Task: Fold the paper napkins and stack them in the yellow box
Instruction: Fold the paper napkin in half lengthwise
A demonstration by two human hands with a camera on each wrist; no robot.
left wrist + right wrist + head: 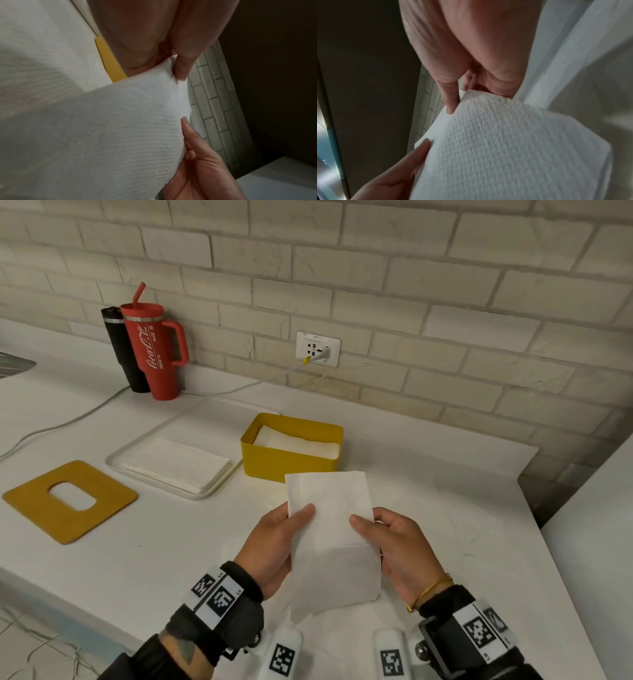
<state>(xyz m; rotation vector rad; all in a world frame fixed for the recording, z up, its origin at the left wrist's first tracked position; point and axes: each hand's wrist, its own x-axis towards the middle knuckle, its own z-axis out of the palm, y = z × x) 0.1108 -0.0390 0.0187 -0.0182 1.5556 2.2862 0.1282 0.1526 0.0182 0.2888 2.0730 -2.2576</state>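
Both hands hold one paper napkin point(330, 529) in the air just in front of the yellow box point(291, 455), above the white worktop point(462, 501). The left hand point(274, 546) pinches the napkin's left edge, thumb on top and fingers behind; the right hand point(399, 546) grips the right edge the same way. The sheet looks already folded into a long strip, with a crease across its lower half.

The box sits open and already has folded napkins point(298, 441) inside. To the left of the box a white tray point(212, 489) carries a flat pile of unfolded napkins point(178, 462), and further left of it lies the yellow lid point(68, 501) with its oval slot.

To fold this well, I would bring the near end up to meet the far edge squarely, keeping both thumbs level so the corners match, then press the crease flat before lowering the napkin into the box. The paper is thin and soft; a tight pull may tear or skew it.
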